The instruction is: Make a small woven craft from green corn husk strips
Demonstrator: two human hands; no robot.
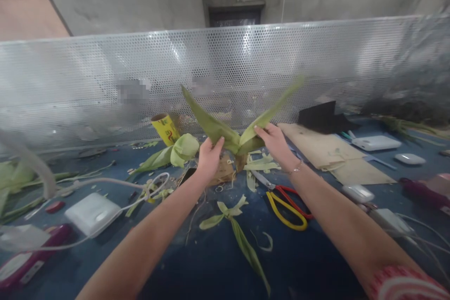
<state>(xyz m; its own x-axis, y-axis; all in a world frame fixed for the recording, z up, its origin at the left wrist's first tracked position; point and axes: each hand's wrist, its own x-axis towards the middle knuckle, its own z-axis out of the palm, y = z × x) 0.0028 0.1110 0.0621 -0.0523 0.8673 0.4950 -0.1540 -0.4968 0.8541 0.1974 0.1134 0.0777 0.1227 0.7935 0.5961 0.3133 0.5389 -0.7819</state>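
My left hand (209, 155) is closed round the base of a long green leaf (207, 122) that points up and to the left. My right hand (274, 143) grips a second green leaf (276, 105) that points up and to the right. The two leaves meet in a V between my hands, above a brownish scrap (223, 173) on the blue table (211, 262). Scissors (286, 204) with red and yellow handles lie just below my right wrist. A knotted leaf strip (234, 222) lies on the table in front of me.
A perforated metal screen (105, 84) closes the table's far side. A yellow roll (165, 127) and folded green leaves (176, 151) lie at the back left. White boxes (92, 213) with cables lie left, brown paper (330, 152) and white devices (375, 142) right.
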